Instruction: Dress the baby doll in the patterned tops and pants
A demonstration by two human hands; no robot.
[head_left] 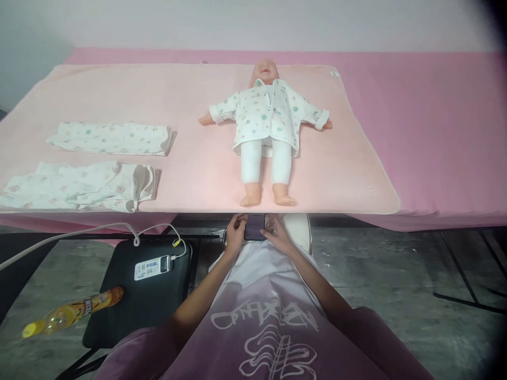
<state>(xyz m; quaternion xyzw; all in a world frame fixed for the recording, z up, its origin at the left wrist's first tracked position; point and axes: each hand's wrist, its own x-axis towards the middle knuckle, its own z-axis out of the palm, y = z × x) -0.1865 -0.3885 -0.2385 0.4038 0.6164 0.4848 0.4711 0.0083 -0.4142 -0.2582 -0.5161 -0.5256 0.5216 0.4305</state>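
Below the table's front edge, a dark phone (254,228) is held between my two hands. My left hand (236,228) grips its left side, and my right hand (277,235) has its fingers on the right side with the thumb over the screen. On the table just beyond lies a baby doll (265,71) on its back, arms spread and feet toward me. It wears a white patterned jacket (273,113) and white trousers (251,163). The jacket's front hangs apart at the hem.
Two folded patterned baby garments, one behind (111,138) and one in front (79,184), lie left on the pink mat (190,105). A black stool (119,274) at left bears a white device (152,267) on a cable (99,227) and a yellow-capped bottle (75,311).
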